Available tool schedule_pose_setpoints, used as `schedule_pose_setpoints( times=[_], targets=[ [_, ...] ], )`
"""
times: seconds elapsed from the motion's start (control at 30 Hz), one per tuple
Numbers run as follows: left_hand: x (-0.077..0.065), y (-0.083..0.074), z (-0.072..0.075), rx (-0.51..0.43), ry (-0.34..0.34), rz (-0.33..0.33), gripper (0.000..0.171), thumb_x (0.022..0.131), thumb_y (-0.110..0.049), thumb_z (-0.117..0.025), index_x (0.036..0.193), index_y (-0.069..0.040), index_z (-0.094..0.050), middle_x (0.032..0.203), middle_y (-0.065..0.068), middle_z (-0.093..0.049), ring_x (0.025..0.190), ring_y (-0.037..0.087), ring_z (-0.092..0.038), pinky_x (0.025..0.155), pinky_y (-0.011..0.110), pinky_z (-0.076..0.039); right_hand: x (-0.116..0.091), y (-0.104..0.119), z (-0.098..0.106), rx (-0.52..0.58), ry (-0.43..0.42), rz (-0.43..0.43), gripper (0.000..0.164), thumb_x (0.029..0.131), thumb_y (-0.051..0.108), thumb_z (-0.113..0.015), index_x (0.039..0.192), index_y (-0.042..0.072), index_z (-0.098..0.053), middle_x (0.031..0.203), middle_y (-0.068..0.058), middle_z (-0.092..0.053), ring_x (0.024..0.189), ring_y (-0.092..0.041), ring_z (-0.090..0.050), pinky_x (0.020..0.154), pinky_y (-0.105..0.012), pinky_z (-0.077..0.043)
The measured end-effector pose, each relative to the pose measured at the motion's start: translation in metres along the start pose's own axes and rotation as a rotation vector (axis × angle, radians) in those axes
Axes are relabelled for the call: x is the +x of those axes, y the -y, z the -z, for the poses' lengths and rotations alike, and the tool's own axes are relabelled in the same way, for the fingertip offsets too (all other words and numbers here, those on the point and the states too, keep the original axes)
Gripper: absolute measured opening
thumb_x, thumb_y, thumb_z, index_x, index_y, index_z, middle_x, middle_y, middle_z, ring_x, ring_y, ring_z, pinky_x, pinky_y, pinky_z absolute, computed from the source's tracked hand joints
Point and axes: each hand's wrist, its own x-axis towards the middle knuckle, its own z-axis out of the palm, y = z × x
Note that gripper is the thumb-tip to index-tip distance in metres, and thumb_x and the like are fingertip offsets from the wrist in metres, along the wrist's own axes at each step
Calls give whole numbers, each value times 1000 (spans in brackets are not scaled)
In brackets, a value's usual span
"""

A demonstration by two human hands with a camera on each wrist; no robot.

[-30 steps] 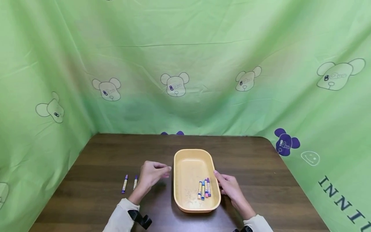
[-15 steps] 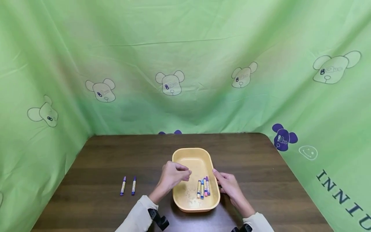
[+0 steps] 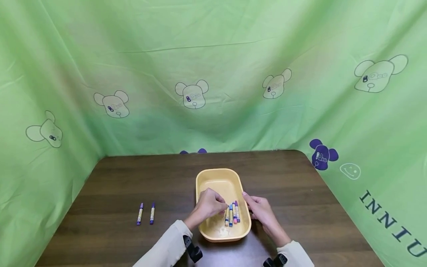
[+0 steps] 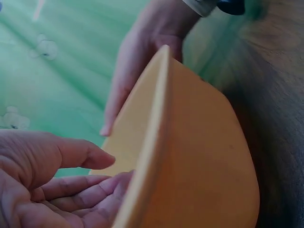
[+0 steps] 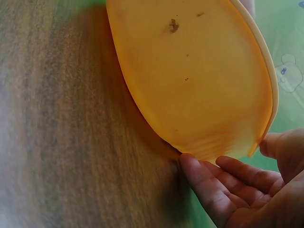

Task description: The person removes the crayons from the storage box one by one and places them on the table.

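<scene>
A pale yellow-orange plastic tray (image 3: 218, 185) stands on the table. Several crayons (image 3: 231, 216) with yellow, blue, pink and purple ends lie side by side in its right half. My left hand (image 3: 210, 204) reaches over the left rim, fingertips right at the leftmost crayon. Its thumb (image 4: 97, 156) and curved fingers stand apart in the left wrist view, with nothing seen between them; the tray wall hides some fingertips. On the tray's right side my right hand (image 3: 261, 212) grips it, thumb at the rim and fingers (image 5: 202, 180) against the outer wall.
Two more crayons with purple ends, a left one (image 3: 139, 214) and a right one (image 3: 152, 214), lie apart on the brown wooden table (image 3: 110, 193), left of the tray. A green curtain (image 3: 230, 122) with bear-head prints hangs behind the table and along both sides.
My left hand has moved right, from beside the two table crayons over the rim to the crayons in the tray. My right hand keeps its grip on the tray.
</scene>
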Motion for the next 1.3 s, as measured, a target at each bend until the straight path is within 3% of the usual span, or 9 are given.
schedule_pose_setpoints(
  times=[0.17, 0.4, 0.7, 0.9, 1.07, 1.3],
  targets=[
    [4, 1, -9, 104, 11, -12, 14, 72, -4, -80, 60, -10, -76, 49, -5, -64, 41, 4, -51, 40, 18, -39, 0, -1, 1, 14, -3, 1, 54, 99, 43, -63, 114, -9, -71, 99, -19, -77, 81, -18, -74, 66, -32, -62],
    [5, 3, -22, 181, 25, 38, 29, 68, 0, -83, 49, -10, -64, 43, -7, -53, 38, 6, -43, 36, 17, -31, -3, -3, 0, 20, 4, 1, 52, 99, 43, -63, 108, -8, -73, 96, -18, -77, 77, -18, -74, 64, -32, -62],
    [10, -4, -32, 309, 25, -75, 49, 63, 11, -69, 44, -19, -35, 42, -10, -29, 39, 6, -34, 36, 20, -26, 2, -4, -2, 61, 1, 19, 51, 99, 40, -64, 112, -9, -72, 98, -20, -77, 80, -18, -74, 66, -33, -62],
    [9, -10, -36, 331, 50, -29, 43, 64, 11, -73, 52, -14, -41, 49, -3, -40, 44, 15, -46, 38, 23, -36, 1, -5, -3, 70, -4, 24, 48, 100, 38, -63, 109, -9, -72, 92, -17, -77, 75, -18, -73, 64, -32, -62],
    [8, -16, -41, 354, 42, -46, 31, 63, 13, -76, 63, -8, -52, 60, 5, -52, 54, 22, -54, 44, 26, -45, 0, -5, -3, 60, -2, 41, 51, 99, 40, -63, 108, -9, -73, 93, -19, -77, 75, -18, -74, 65, -32, -62],
    [7, -14, -46, 374, 22, -89, 32, 60, 17, -73, 65, -6, -52, 64, 8, -51, 54, 23, -55, 42, 25, -46, -5, -6, -3, 66, 6, 48, 53, 99, 41, -63, 109, -11, -72, 91, -18, -77, 72, -18, -73, 64, -33, -62]
  ],
)
